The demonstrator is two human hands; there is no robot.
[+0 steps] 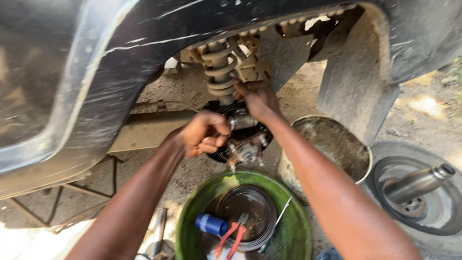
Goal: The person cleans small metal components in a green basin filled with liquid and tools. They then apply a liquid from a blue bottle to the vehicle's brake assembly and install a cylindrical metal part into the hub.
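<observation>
Hub assembly (245,149): bare wheel hub with protruding studs, dusty metal, set low in the wheel arch below the strut, dark backing plate behind it
Coil spring (220,67): tan, dust-coated, upright around the strut, directly above the hub
Left hand (204,134): fingers curled tight into a fist around a small metal part just left of the hub; exact item inside the grip not discernible
Right hand (257,98): reaching up behind the strut base, fingers bent against the metal at the spring's lower end; whether gripping or only pressing cannot be told
Edges: black wheel-arch lip (144,53) close overhead and to the left, mud flap (351,86) hanging to the right; both forearms entering from below through the open arch
Open room: gap between hub and basin below; arch cavity shallow around the spring
Green basin (288,231): round, directly under the hub, holding a dark brake drum (250,212), red-handled pliers (230,238), a blue cylinder (211,224)
Metal bucket (332,144): worn, right of the basin
Removed wheel (423,202): flat on the ground far right, a metal cylinder lying in its centre
Ground: dry dirt, paving blocks at left, sunlit outdoors
</observation>
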